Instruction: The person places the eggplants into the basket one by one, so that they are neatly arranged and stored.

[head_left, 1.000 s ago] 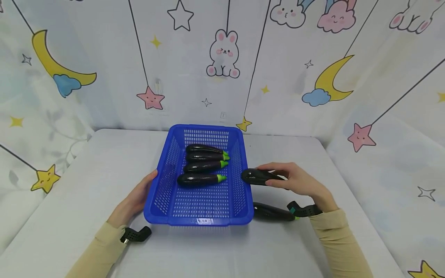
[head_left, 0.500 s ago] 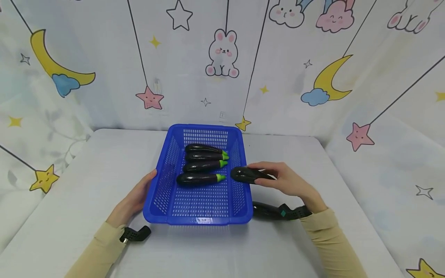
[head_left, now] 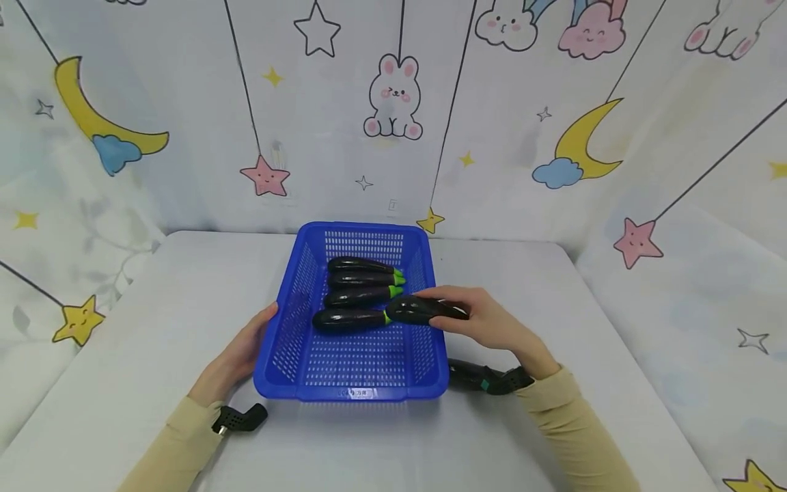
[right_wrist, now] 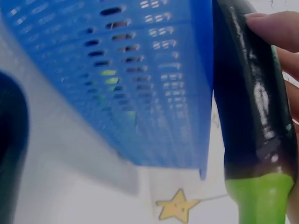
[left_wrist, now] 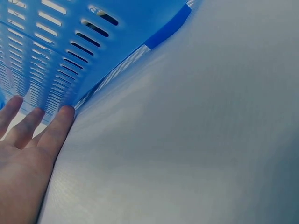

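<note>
My right hand [head_left: 488, 320] holds an eggplant [head_left: 415, 309] from above, thumb on one side and fingers on the other. The eggplant's rounded end reaches over the right rim of a blue plastic basket [head_left: 356, 362]. Its green stem end [right_wrist: 264, 200] shows in the right wrist view, outside the basket wall. Inside the basket, several eggplants [head_left: 356, 296] lie side by side, stems to the right; the held one partly covers the nearest stem. My left hand [head_left: 236, 352] rests against the basket's left side, and straight fingers [left_wrist: 56, 130] touch the perforated wall in the left wrist view.
Another eggplant [head_left: 464, 373] lies on the white table [head_left: 369, 451] right of the basket, partly hidden by the black wrist camera [head_left: 507, 380]. A second wrist camera [head_left: 241, 418] sits on the left wrist. Behind the table hangs a patterned cloth [head_left: 332, 109].
My right hand has carried the eggplant leftward, from beside the right rim to over the basket. The left hand and the basket have stayed in place.
</note>
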Motion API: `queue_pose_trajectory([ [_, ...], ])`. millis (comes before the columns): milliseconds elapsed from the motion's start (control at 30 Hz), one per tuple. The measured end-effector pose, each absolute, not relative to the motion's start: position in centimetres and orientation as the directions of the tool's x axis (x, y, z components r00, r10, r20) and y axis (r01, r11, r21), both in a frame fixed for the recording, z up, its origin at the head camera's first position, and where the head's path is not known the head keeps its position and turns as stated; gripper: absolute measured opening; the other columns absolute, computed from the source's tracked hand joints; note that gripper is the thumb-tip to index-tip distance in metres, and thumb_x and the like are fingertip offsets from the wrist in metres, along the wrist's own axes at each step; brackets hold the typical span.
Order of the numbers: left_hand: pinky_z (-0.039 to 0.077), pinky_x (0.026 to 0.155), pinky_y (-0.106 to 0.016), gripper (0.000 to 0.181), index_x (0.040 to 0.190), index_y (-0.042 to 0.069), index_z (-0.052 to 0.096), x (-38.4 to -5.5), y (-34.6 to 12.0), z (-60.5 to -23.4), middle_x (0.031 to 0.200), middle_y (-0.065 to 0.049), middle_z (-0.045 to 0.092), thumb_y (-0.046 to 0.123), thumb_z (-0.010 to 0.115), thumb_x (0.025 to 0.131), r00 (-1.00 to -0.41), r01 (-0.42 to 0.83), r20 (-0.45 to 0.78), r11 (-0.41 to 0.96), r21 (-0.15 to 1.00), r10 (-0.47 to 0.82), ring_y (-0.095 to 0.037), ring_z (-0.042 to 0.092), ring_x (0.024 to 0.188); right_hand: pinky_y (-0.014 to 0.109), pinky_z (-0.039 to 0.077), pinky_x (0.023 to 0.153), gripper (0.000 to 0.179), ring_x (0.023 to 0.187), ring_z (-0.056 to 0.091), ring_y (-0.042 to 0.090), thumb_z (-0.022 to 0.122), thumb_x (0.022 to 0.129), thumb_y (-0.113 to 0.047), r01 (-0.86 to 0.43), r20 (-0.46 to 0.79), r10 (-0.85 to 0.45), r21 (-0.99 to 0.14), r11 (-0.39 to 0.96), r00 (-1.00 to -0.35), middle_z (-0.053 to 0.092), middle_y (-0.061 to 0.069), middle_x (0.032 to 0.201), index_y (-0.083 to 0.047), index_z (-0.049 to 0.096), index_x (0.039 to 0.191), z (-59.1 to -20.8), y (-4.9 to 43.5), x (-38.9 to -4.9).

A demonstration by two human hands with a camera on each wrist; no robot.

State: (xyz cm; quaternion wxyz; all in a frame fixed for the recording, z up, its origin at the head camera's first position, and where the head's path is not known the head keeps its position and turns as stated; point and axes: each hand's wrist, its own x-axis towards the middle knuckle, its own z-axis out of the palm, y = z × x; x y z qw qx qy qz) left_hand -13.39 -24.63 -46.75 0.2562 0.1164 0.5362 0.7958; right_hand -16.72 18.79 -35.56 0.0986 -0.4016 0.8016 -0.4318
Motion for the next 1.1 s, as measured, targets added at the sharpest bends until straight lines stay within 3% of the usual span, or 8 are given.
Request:
queue_pose_trajectory([
  [167,0.055,0.090,-0.037,0.052,0.146,0.017,0.030,-13.4,-24.6,-46.8,0.125,-0.003,0.063,0.050,0.024,0.106,-0.846,-0.288,-0.105,-0.283,0.915,0.522,-0.018,0.064,0.110,0.030,0.054,0.095,0.042,0.110,0.063,0.017,0.067,0.098,-0.015,-0.594,0.173,-0.763,-0.740,0.316,-0.622,0.065,0.003,0.131,-0.016,0.059,0.139,-35.1,17.1,-17.0],
  [267,0.054,0.091,-0.037,0.061,0.152,0.012,0.021,-13.4,-24.5,-46.8,0.126,-0.002,0.061,0.051,0.023,0.105,-0.855,-0.290,-0.126,-0.262,0.921,0.502,-0.018,0.064,0.111,0.031,0.054,0.091,0.041,0.107,0.062,0.015,0.068,0.097,-0.019,-0.632,0.162,-0.784,-0.698,0.337,-0.599,0.066,0.002,0.130,-0.017,0.060,0.137,-34.5,16.0,-17.1],
  [467,0.054,0.091,-0.039,0.076,0.158,0.004,0.001,-13.4,-24.4,-46.6,0.128,-0.003,0.057,0.054,0.024,0.105,-0.867,-0.275,-0.142,-0.222,0.935,0.478,-0.019,0.062,0.112,0.030,0.045,0.070,0.041,0.077,0.050,0.009,0.068,0.097,-0.020,-0.710,0.148,-0.830,-0.611,0.350,-0.537,0.068,0.004,0.121,-0.013,0.060,0.136,-33.5,13.6,-17.7],
  [533,0.054,0.091,-0.039,0.075,0.157,0.005,0.003,-13.4,-24.4,-46.6,0.127,-0.003,0.058,0.054,0.024,0.105,-0.865,-0.280,-0.142,-0.228,0.933,0.480,-0.019,0.062,0.111,0.028,0.041,0.066,0.042,0.067,0.042,0.008,0.069,0.096,-0.020,-0.717,0.130,-0.839,-0.598,0.358,-0.528,0.068,0.002,0.119,-0.012,0.060,0.136,-33.3,13.1,-17.9],
  [667,0.054,0.090,-0.037,0.070,0.156,0.006,0.010,-13.3,-24.4,-46.7,0.125,-0.004,0.061,0.053,0.024,0.105,-0.859,-0.291,-0.139,-0.246,0.925,0.493,-0.018,0.063,0.110,0.025,0.044,0.070,0.042,0.075,0.051,0.008,0.070,0.095,-0.019,-0.726,0.099,-0.854,-0.581,0.367,-0.511,0.069,0.001,0.122,-0.011,0.061,0.135,-32.5,12.6,-18.2],
  [767,0.054,0.090,-0.038,0.067,0.156,0.008,0.012,-13.3,-24.4,-46.7,0.126,-0.004,0.061,0.051,0.023,0.106,-0.852,-0.288,-0.127,-0.251,0.924,0.508,-0.019,0.063,0.110,0.027,0.048,0.076,0.040,0.093,0.057,0.013,0.070,0.095,-0.018,-0.740,0.085,-0.869,-0.569,0.358,-0.487,0.069,0.003,0.124,-0.010,0.062,0.134,-31.8,12.4,-18.2],
  [933,0.055,0.089,-0.036,0.053,0.149,0.017,0.028,-13.3,-24.5,-46.6,0.125,-0.004,0.062,0.049,0.022,0.107,-0.842,-0.281,-0.093,-0.286,0.916,0.531,-0.018,0.064,0.109,0.028,0.045,0.070,0.039,0.086,0.055,0.017,0.068,0.097,-0.020,-0.752,0.070,-0.886,-0.562,0.345,-0.458,0.068,0.004,0.125,-0.010,0.062,0.134,-30.7,11.3,-18.2],
  [1100,0.055,0.088,-0.034,0.045,0.140,0.022,0.039,-13.3,-24.7,-46.6,0.123,-0.003,0.065,0.048,0.023,0.107,-0.830,-0.295,-0.080,-0.314,0.902,0.551,-0.017,0.065,0.107,0.028,0.050,0.081,0.041,0.097,0.057,0.015,0.068,0.097,-0.022,-0.747,0.013,-0.880,-0.535,0.394,-0.474,0.066,0.004,0.130,-0.012,0.061,0.136,-31.0,9.6,-18.4],
])
